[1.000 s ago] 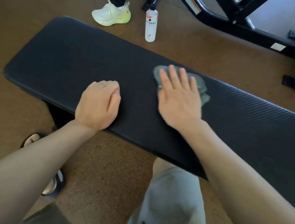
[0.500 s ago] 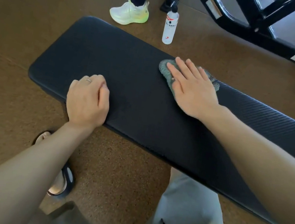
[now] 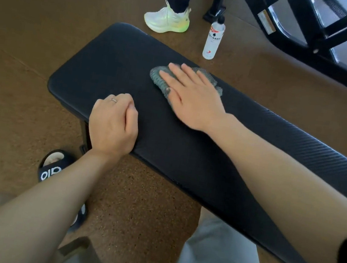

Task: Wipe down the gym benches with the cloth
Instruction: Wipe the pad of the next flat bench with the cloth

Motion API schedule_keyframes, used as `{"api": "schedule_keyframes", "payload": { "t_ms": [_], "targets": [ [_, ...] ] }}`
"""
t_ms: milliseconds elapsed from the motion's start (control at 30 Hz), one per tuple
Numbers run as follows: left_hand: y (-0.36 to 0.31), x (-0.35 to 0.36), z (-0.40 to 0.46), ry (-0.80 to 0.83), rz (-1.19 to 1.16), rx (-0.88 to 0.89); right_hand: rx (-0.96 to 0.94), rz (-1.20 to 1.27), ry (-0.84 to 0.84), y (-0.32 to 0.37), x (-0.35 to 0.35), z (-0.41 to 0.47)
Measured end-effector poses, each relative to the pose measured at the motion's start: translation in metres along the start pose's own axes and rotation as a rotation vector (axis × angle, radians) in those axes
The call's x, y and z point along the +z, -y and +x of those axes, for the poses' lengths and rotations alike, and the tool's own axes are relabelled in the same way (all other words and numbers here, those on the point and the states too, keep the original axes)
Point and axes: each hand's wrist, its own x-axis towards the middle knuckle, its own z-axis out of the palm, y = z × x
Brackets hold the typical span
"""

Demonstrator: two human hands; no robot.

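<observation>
Grey-green and soft, the cloth (image 3: 161, 78) is lying bunched on the far middle of the bench (image 3: 187, 155), likely light and best pressed flat, while the right hand (image 3: 193, 96) is pressing it with straight, spread fingers and the left hand (image 3: 113, 125) is resting near, curled, holding nothing.
</observation>
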Motion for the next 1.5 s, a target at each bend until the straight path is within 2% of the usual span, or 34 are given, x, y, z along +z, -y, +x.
{"api": "schedule_keyframes", "payload": {
  "t_ms": [100, 267, 400, 467, 633, 700, 833, 1000, 1067, 1133, 1333, 1400, 1500],
  "targets": [
    [-0.001, 0.000, 0.000, 0.013, 0.014, 0.010, 0.089, 0.000, -0.011, -0.021, -0.003, 0.000],
    [0.000, 0.003, 0.001, 0.013, 0.060, 0.020, 0.486, 0.021, -0.039, -0.093, -0.009, -0.098],
    [0.000, 0.005, 0.000, -0.017, 0.046, 0.034, 0.618, 0.019, -0.028, -0.094, -0.010, -0.105],
    [0.001, 0.006, -0.001, -0.029, 0.052, 0.045, 0.626, 0.016, -0.084, -0.072, -0.007, -0.067],
    [0.003, 0.007, -0.001, -0.027, 0.061, 0.045, 0.406, 0.011, -0.134, -0.003, 0.002, 0.063],
    [0.001, 0.007, 0.000, -0.016, 0.067, 0.033, 0.355, 0.021, -0.140, 0.011, 0.000, 0.086],
    [-0.001, 0.005, 0.001, -0.008, 0.086, 0.030, 0.281, 0.040, -0.086, -0.022, -0.001, 0.041],
    [-0.003, 0.005, 0.000, -0.027, 0.083, 0.039, 0.579, 0.013, -0.103, -0.093, -0.006, -0.096],
    [-0.003, 0.007, 0.000, -0.034, 0.088, 0.040, 0.635, 0.024, -0.089, -0.099, -0.009, -0.114],
    [-0.002, 0.008, 0.000, -0.037, 0.096, 0.045, 0.659, 0.022, -0.093, -0.088, -0.009, -0.092],
    [-0.004, 0.005, 0.000, -0.012, 0.139, 0.054, 0.389, 0.054, -0.121, 0.009, 0.009, 0.051],
    [-0.003, 0.003, 0.001, -0.006, 0.156, 0.063, 0.260, 0.062, -0.075, 0.036, 0.010, 0.058],
    [0.000, 0.004, 0.002, 0.002, 0.168, 0.076, -0.041, 0.040, -0.054, 0.048, 0.016, 0.004]
  ]
}}
